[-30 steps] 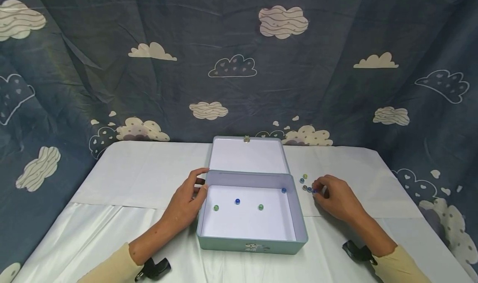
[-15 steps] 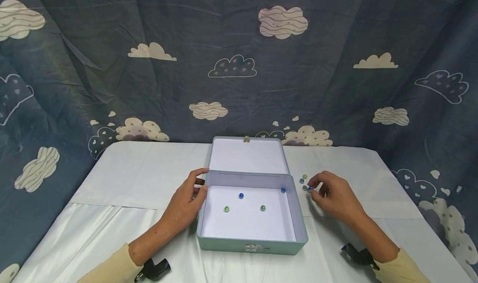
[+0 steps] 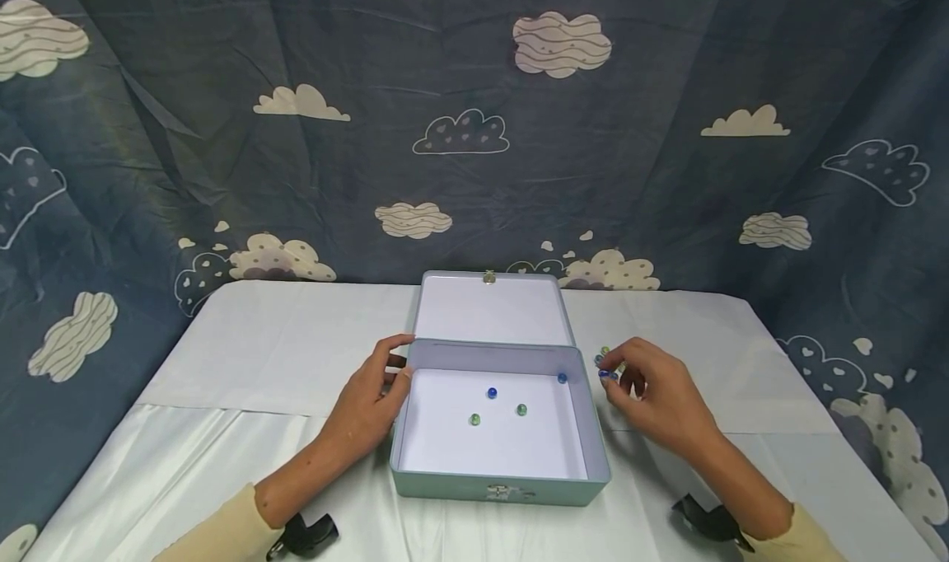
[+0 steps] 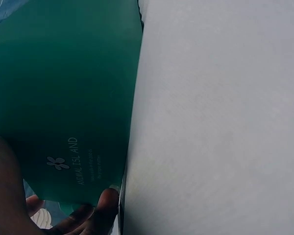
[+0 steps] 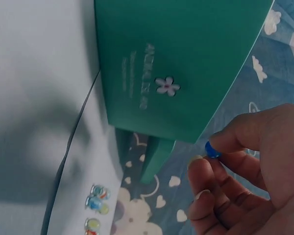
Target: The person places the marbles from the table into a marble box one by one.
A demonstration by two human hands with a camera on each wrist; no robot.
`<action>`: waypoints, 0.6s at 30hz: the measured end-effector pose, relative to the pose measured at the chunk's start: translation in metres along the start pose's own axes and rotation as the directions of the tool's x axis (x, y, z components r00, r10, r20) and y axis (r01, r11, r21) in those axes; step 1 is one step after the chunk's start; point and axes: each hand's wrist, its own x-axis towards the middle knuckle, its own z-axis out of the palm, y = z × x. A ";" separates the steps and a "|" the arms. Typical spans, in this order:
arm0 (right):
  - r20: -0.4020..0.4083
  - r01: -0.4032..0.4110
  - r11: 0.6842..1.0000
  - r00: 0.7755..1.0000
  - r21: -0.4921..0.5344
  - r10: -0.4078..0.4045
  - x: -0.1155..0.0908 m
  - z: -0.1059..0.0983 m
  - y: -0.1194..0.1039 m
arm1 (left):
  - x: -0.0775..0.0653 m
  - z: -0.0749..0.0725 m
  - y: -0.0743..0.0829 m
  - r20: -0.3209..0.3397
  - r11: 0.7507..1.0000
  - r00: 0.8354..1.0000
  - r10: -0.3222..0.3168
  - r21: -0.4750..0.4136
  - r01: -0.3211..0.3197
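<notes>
Your left hand [image 3: 363,401] touches the left side of the box [image 3: 445,486], fingers loosely bent. Your right hand [image 3: 660,393] pinches a blue marble [image 5: 212,150] to the box's right — plain from the right wrist, crowded from the head view by loose marbles [image 3: 599,361]. Inside lie two green marbles [image 3: 475,419] and two blue ones [image 3: 493,393] — the lid [image 3: 493,306] open behind.

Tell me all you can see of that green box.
The green box is rectangular and metal-looking, pale inside, with a flower and ANIMAL ISLAND lettering on its sides. It stands upright on the white cloth, its lid open, a clasp on the lid's far edge. Two blue marbles and two green marbles lie inside. The left hand rests against its left side.
</notes>
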 end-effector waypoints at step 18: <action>0.029 0.054 0.995 0.998 0.080 -0.057 -0.005 0.003 -0.026 | 0.000 -0.001 0.001 0.001 1.000 1.000 0.006 -0.015 -0.006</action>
